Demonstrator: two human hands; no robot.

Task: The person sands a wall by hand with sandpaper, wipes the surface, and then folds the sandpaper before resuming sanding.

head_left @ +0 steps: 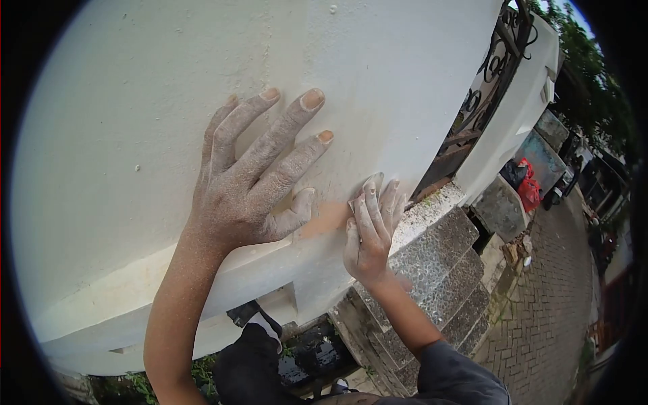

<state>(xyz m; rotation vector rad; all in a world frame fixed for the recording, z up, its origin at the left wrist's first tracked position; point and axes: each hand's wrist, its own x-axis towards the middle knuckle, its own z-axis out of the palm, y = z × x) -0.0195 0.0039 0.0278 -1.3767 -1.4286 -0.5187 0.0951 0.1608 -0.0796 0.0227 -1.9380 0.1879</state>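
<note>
My left hand [260,169] is open, its fingers spread against the white wall [135,101], and pale dust coats it. Lower and to the right, my right hand [372,236] presses a dust-covered folded piece of sandpaper [373,180] to the wall. Only the edges of that piece show past the fingers, so its full shape is hidden. Between the hands the wall has a bare tan patch [325,219], and faint brownish smears run above it.
Right of the wall is a dark wrought-iron gate [476,101]. Speckled stone steps [439,256] lie below my right arm. A ditch [310,358] runs beneath the wall's ledge, near my leg [250,364]. Farther off are a paved lane [540,317] and a red plastic bag [529,189].
</note>
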